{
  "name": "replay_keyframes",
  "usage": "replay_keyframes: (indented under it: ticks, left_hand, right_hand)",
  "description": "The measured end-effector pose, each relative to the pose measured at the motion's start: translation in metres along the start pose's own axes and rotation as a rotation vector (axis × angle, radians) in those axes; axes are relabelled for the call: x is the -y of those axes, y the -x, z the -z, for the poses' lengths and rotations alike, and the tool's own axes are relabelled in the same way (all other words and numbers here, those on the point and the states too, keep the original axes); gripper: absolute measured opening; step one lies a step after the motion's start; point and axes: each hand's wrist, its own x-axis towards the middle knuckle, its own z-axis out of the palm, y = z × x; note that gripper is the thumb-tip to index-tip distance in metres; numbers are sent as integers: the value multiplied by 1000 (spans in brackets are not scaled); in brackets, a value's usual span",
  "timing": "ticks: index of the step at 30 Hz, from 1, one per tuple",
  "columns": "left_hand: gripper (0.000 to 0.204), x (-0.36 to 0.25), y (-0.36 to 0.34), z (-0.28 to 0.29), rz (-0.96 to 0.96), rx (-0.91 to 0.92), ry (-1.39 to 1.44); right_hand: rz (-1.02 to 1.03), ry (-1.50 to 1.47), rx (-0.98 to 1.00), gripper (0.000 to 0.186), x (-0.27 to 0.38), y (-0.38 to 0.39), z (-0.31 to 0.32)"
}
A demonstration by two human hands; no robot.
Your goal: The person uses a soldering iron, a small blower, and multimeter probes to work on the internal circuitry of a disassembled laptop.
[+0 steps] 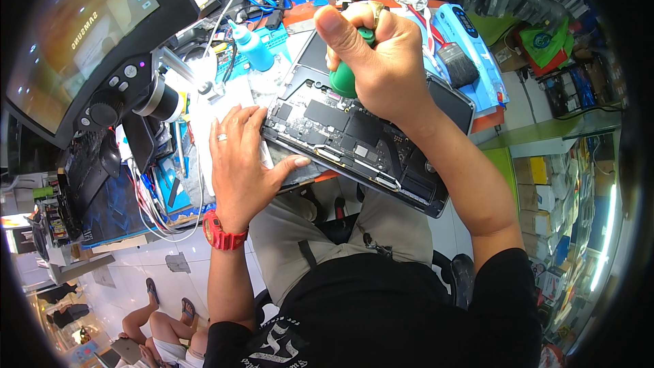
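Note:
An opened laptop body (354,133) lies at a slant on the bench's front edge, its circuit board and black battery parts bare. Above its far left part, my right hand (385,61) is closed round a green bulb-shaped thing (343,82), thumb pointing up. Most of that thing is hidden by my fingers, and I cannot tell its exact kind. My left hand (246,157) rests flat with fingers spread at the laptop's left corner, over a white sheet. Its thumb lies by the laptop's near edge.
A monitor (88,34) and a microscope tube (159,97) stand at the left. A light-blue bottle (253,46) is beyond my left hand. To the right are a black-bristled brush (458,65) and a blue device (470,41). Another person (163,334) sits at lower left.

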Motion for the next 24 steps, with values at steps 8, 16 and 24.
replay_keyframes:
  ticks: [8,16,24]
  left_hand:
    - [95,2,1,-1,8,1,17]
    - [96,1,0,1,2,3,10]
    - [95,1,1,0,2,2,13]
  right_hand:
    - [-20,1,-72,47,-2,-7,5]
    - [-1,115,-71,41,-4,-14,20]
    - [-22,88,-64,41,-7,-20,23]
